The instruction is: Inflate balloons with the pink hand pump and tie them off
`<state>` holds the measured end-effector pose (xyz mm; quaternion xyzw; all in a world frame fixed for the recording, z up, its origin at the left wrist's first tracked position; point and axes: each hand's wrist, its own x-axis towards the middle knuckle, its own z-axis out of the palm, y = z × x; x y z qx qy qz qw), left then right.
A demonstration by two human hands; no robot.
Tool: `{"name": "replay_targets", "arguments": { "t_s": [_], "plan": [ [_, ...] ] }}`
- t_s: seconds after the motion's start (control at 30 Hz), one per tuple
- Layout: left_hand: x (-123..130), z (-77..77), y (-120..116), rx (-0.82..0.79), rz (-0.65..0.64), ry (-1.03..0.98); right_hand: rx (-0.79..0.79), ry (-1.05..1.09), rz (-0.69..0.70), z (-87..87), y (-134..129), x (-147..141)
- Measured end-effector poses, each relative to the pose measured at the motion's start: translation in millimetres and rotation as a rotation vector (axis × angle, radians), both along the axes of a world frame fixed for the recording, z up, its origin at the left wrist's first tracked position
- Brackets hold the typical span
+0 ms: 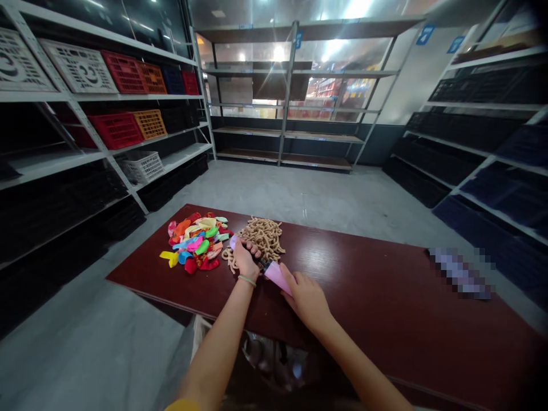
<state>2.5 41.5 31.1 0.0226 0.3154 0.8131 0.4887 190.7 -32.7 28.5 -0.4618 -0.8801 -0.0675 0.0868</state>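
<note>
from the head view, two bare forearms reach onto a dark red wooden table (363,291). the left hand (246,261) is closed, its fingers curled around a scrap of lilac balloon (233,241) that pokes out at the far side of the fist, close to the black nozzle (265,264) of a pink hand pump (277,277). the pump lies slanted between both hands, a smooth, glossy barrel with its nozzle pointing far and left. the right hand (307,299) lies against the barrel's near end, fingers touching it; whether it truly grips, i cannot tell. just left of the hands sits a heap of deflated balloons (194,242) in mixed bright colours, and beside it, at the far side, a tangle of tan rubber rings (263,237). a blurred object (460,273) lies far right.
</note>
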Motion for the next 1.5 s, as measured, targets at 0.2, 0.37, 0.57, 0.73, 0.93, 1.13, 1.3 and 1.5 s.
{"name": "replay_targets", "arguments": {
  "t_s": [0.2,0.37,0.57,0.73,0.93,1.13,1.3,1.5],
  "plan": [
    [15,4.1,-10,0.086,-0.080,0.014,0.053,0.055,0.008,-7.0,-25,48],
    [30,9.7,-16,0.138,-0.126,0.034,0.068,0.047,-0.007,-10.0,-39,85],
    [30,13.3,-18,0.146,-0.126,0.054,0.095,0.017,-0.013,-12.0,-47,115],
    [24,15.9,-18,0.157,-0.070,0.044,0.137,0.039,-0.011,-16.3,-44,110],
    [15,38.6,-20,0.221,-0.040,0.123,0.175,0.155,-0.001,-18.5,-34,81],
    [30,40.3,-24,0.247,-0.105,0.172,0.138,0.236,0.006,-15.9,-21,49],
    [42,33.0,-31,0.179,-0.116,0.186,0.094,0.292,-0.021,-16.4,-17,26],
    [45,37.7,-35,0.159,-0.130,0.212,0.074,0.330,-0.012,-12.3,-26,29]
  ]
}}
